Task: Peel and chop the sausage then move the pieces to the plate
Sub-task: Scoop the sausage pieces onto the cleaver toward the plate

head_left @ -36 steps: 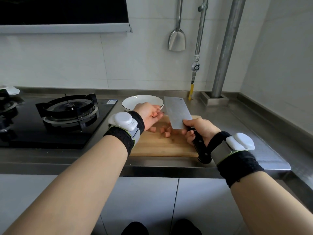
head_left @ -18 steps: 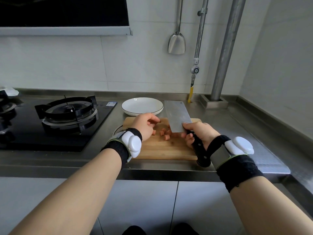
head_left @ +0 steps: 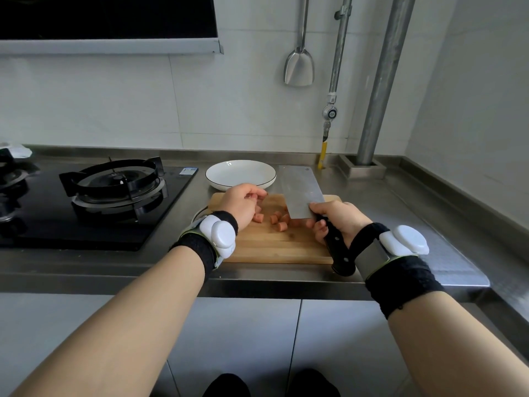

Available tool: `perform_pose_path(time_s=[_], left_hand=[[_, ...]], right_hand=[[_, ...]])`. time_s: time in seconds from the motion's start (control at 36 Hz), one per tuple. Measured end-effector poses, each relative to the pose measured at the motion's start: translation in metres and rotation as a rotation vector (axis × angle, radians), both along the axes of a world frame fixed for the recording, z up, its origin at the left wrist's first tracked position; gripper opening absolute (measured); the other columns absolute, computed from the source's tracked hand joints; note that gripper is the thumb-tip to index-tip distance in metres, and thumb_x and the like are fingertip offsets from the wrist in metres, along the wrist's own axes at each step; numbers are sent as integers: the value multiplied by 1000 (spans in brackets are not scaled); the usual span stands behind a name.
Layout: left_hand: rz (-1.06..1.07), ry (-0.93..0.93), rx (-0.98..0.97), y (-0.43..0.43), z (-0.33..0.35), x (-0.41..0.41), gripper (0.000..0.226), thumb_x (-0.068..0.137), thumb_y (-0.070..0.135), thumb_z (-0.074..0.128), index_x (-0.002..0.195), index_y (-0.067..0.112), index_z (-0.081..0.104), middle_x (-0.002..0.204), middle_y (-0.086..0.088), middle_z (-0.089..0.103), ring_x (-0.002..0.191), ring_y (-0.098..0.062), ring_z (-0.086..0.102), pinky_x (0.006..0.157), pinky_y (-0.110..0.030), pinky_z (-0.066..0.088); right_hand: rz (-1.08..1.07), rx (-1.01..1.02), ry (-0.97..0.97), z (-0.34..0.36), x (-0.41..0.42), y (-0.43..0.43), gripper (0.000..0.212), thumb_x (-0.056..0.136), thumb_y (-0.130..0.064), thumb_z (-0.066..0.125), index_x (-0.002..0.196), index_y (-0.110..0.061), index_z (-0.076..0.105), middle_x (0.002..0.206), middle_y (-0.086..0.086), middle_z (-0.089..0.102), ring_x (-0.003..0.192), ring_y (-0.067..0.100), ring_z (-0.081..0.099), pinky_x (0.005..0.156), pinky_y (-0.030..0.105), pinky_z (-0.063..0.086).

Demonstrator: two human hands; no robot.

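Several pink sausage pieces (head_left: 279, 222) lie on the wooden cutting board (head_left: 274, 247). My left hand (head_left: 242, 204) hovers over the board's left part with its fingers curled, touching one sausage piece (head_left: 259, 217); whether it grips that piece is hidden. My right hand (head_left: 339, 219) grips the black handle of a cleaver (head_left: 300, 193), whose broad blade tilts up above the pieces. A white plate (head_left: 240, 174) with a dark rim stands empty just behind the board.
A black gas stove (head_left: 114, 184) sits to the left on the steel counter (head_left: 415, 213). A metal spatula (head_left: 299, 67) hangs on the wall, next to a gas pipe (head_left: 332, 110) and a thick steel pipe (head_left: 380, 90).
My left hand has drawn back from beside the plate to the sausage pieces on the board. The right hand and cleaver have stayed almost still.
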State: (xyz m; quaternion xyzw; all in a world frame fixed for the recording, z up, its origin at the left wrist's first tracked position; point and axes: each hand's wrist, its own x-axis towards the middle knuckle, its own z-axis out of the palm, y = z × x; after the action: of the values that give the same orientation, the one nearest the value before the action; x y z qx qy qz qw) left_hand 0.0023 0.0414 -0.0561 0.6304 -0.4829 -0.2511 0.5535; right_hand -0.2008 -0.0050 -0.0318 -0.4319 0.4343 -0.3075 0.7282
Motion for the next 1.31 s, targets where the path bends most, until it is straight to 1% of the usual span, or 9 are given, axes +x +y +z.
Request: perform_pose_path(time_s=[0.08, 0.17, 0.31, 0.5, 0.69, 0.75, 1.0, 1.17, 1.31], left_hand=[[48, 148, -52, -2, 1, 2, 28, 101, 10, 37, 105, 6, 64, 114, -15, 64, 59, -21, 62, 39, -22, 46], [177, 212, -117, -6, 3, 7, 38, 104, 30, 35, 105, 9, 67, 112, -9, 68, 61, -1, 67, 36, -24, 44], [252, 209, -48, -9, 13, 13, 68, 103, 50, 19, 103, 6, 70, 111, -5, 68, 83, -14, 64, 37, -9, 41], [164, 104, 213, -13, 20, 16, 91, 78, 83, 6, 98, 23, 71, 97, 7, 72, 90, -32, 68, 74, -45, 60], [131, 24, 278, -17, 28, 9, 86, 89, 76, 5, 119, 21, 64, 113, 3, 67, 80, -30, 59, 63, -31, 51], [119, 9, 260, -20, 25, 11, 86, 89, 77, 7, 116, 21, 66, 114, 2, 67, 81, -26, 62, 67, -34, 55], [57, 73, 89, -24, 20, 7, 83, 95, 68, 13, 93, 13, 75, 95, -9, 73, 68, -13, 67, 41, -18, 51], [73, 194, 52, -23, 19, -3, 77, 96, 66, 22, 98, 8, 73, 99, -9, 70, 71, -19, 61, 38, -26, 50], [22, 109, 75, -21, 13, -8, 69, 96, 65, 26, 102, 16, 74, 105, 1, 68, 78, -22, 56, 52, -35, 57]], right_hand=[[-4, 4, -7, 0, 0, 0, 16, 101, -16, 53, 104, 0, 52, 57, 13, 59, 36, 8, 42, 34, 16, 35], [-11, 9, -17, -1, -1, -1, 17, 101, -16, 54, 105, 0, 53, 58, 12, 59, 37, 8, 42, 34, 16, 35], [-16, 24, -45, -2, -2, -2, 15, 101, -16, 53, 104, -1, 52, 60, 12, 57, 37, 8, 43, 34, 16, 35], [-14, 34, -53, -5, -1, -5, 17, 101, -16, 54, 108, -1, 53, 61, 13, 58, 38, 8, 43, 34, 17, 36], [-35, 39, -70, -6, -2, -8, 18, 100, -16, 55, 110, -1, 53, 62, 14, 59, 38, 9, 43, 35, 17, 36], [-44, 42, -81, -7, -3, -8, 18, 100, -15, 55, 111, -1, 54, 62, 15, 59, 39, 9, 43, 35, 17, 36], [-62, 62, -118, -7, -4, -8, 15, 100, -14, 54, 108, -2, 54, 62, 15, 57, 37, 9, 42, 34, 16, 36], [-66, 58, -123, -5, -4, -6, 13, 101, -14, 52, 106, -2, 54, 63, 14, 57, 36, 8, 42, 34, 16, 36], [-78, 43, -116, -4, -5, -3, 13, 101, -14, 52, 105, -1, 55, 62, 15, 58, 37, 8, 43, 35, 16, 37]])
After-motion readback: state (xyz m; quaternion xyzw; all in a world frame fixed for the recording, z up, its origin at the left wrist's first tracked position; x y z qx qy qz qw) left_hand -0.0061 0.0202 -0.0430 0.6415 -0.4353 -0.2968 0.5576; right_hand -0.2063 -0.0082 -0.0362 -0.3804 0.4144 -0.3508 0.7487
